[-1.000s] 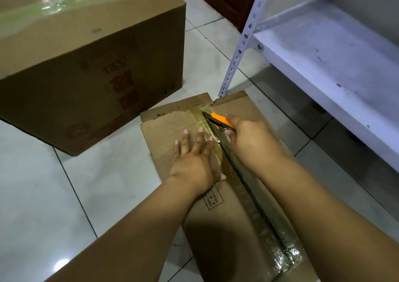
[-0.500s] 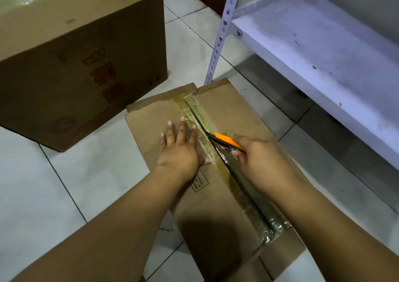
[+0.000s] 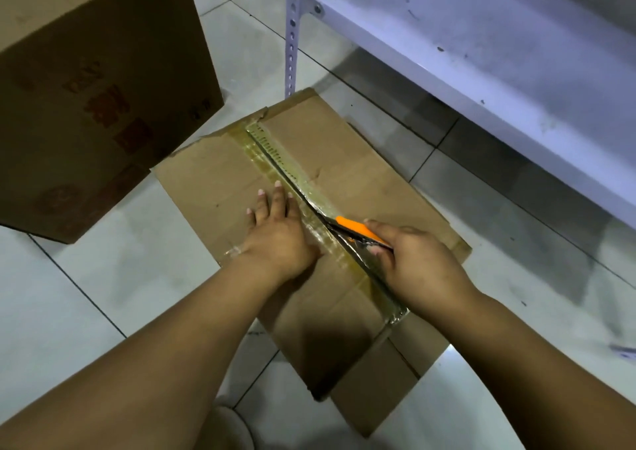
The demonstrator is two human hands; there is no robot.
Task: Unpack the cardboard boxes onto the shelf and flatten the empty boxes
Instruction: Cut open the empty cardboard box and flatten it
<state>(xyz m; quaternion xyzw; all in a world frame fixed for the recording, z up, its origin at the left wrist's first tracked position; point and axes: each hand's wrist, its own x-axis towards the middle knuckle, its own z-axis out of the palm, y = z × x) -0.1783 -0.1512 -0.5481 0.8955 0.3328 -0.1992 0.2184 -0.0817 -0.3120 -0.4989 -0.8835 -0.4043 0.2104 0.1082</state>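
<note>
The right hand [image 3: 423, 267] has its grip curled round an orange cutter [image 3: 358, 231], blade in the taped seam [image 3: 292, 170] of the small box [image 3: 344, 160] on the floor. The left hand [image 3: 275, 236], fingers straight, presses the flap just beside it. Best to keep the blade shallow and fingers clear of the seam. Beyond stand the large box [image 3: 103, 88] and bare shelf [image 3: 481, 36].

Matt brown cardboard box [image 3: 337, 174], glossy yellowed tape [image 3: 275, 153] along seam. Floor [image 3: 86, 294]: glossy pale tile. Shelf [image 3: 481, 46]: painted metal, scuffed. Cutter [image 3: 358, 230] handle smooth orange plastic.
</note>
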